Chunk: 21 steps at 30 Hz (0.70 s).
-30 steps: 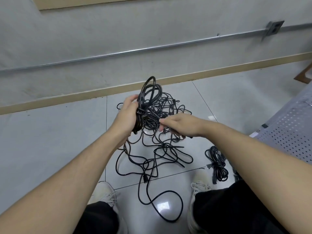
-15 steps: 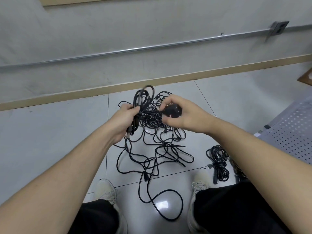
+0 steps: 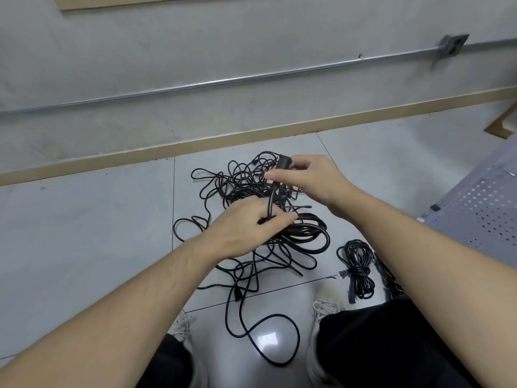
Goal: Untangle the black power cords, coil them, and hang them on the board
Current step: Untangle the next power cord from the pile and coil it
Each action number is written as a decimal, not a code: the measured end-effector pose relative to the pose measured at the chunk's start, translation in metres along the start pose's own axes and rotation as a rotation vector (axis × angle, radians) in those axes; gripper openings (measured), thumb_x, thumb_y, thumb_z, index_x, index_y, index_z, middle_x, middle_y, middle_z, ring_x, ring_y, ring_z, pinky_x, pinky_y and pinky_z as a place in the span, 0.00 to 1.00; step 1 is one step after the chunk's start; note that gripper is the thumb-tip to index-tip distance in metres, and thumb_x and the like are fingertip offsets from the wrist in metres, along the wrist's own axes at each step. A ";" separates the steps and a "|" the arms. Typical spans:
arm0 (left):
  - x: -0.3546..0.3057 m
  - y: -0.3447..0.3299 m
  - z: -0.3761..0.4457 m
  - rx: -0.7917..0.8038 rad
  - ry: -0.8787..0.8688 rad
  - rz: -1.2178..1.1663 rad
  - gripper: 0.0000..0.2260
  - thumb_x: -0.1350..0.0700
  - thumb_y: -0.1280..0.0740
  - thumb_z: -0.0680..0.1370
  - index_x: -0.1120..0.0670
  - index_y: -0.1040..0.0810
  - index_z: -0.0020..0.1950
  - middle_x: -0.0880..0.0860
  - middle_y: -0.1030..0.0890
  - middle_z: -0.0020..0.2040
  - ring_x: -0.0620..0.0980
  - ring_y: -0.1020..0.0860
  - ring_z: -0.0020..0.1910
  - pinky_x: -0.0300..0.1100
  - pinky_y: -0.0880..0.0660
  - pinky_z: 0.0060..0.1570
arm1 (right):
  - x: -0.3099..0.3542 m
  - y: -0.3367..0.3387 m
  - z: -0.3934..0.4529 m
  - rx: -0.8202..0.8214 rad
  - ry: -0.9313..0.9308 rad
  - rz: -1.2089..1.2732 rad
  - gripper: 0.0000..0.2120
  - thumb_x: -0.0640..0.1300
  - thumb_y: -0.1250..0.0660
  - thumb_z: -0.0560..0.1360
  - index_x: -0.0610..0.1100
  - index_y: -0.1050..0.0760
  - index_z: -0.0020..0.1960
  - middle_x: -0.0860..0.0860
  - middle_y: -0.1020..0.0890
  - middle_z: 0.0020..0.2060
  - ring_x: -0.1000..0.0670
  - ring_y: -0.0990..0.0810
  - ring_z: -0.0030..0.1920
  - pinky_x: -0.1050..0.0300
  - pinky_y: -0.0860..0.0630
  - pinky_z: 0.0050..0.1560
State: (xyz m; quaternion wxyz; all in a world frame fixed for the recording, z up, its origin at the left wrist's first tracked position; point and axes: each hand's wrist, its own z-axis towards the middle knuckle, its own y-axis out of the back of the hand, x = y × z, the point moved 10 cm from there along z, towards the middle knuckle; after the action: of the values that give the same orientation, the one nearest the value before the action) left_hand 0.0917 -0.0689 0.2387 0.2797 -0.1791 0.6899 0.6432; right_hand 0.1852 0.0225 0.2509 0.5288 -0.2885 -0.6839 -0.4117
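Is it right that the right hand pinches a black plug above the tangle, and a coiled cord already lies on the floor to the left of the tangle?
One detail is wrong: the head view shows the coiled cord lying right of the tangle. The right hand does pinch the plug.

No readable text, label, brand, number or sign anywhere in view. Black power cords [image 3: 251, 191], connector [image 3: 284, 161] and coiled cord bundle [image 3: 356, 264] show no legible markings. Grey wall box [image 3: 450, 46] on wall conduit: slots visible, no lettering legible. Perforated metal seat [image 3: 484, 208] at right, floor tiles [image 3: 84, 233], white shoes [image 3: 326, 303]: plain surfaces, nothing printed that can be made out.
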 end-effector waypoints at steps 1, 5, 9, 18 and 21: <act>0.002 -0.001 0.000 -0.025 0.038 -0.033 0.26 0.35 0.48 0.81 0.51 0.19 0.44 0.47 0.19 0.42 0.48 0.22 0.46 0.49 0.26 0.54 | -0.007 0.001 0.000 0.005 -0.053 -0.027 0.24 0.58 0.19 0.66 0.38 0.16 0.48 0.53 0.18 0.36 0.54 0.23 0.39 0.57 0.29 0.47; 0.024 0.005 0.000 -0.174 0.231 -0.110 0.23 0.43 0.50 0.87 0.48 0.18 0.48 0.45 0.18 0.45 0.47 0.21 0.48 0.46 0.27 0.50 | -0.028 -0.003 -0.003 0.099 -0.216 -0.049 0.26 0.69 0.28 0.69 0.49 0.18 0.54 0.55 0.13 0.47 0.54 0.16 0.51 0.57 0.24 0.56; 0.048 0.028 0.001 -0.307 0.359 -0.237 0.25 0.43 0.51 0.87 0.46 0.20 0.39 0.48 0.19 0.38 0.46 0.23 0.41 0.42 0.31 0.43 | -0.034 -0.020 -0.017 0.343 -0.260 0.068 0.25 0.68 0.34 0.74 0.52 0.20 0.61 0.52 0.13 0.55 0.48 0.16 0.58 0.48 0.21 0.63; 0.069 0.029 -0.002 -0.388 0.483 -0.518 0.17 0.46 0.47 0.87 0.50 0.26 0.68 0.48 0.19 0.57 0.47 0.23 0.56 0.41 0.29 0.55 | -0.014 -0.012 -0.003 0.091 -0.076 0.223 0.08 0.48 0.32 0.81 0.43 0.19 0.52 0.47 0.14 0.45 0.50 0.14 0.48 0.56 0.18 0.54; 0.079 0.026 -0.005 -0.408 0.558 -0.625 0.19 0.49 0.45 0.86 0.48 0.41 0.78 0.47 0.19 0.55 0.47 0.22 0.55 0.47 0.28 0.59 | 0.001 -0.020 -0.007 0.098 -0.017 0.262 0.07 0.44 0.33 0.82 0.43 0.20 0.48 0.47 0.15 0.40 0.53 0.15 0.40 0.65 0.21 0.43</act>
State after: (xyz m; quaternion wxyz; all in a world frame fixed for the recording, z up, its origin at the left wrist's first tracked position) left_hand 0.0134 -0.0617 0.2106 0.2228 -0.5958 0.5113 0.5779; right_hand 0.1715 0.0065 0.2472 0.5856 -0.3525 -0.6641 -0.3029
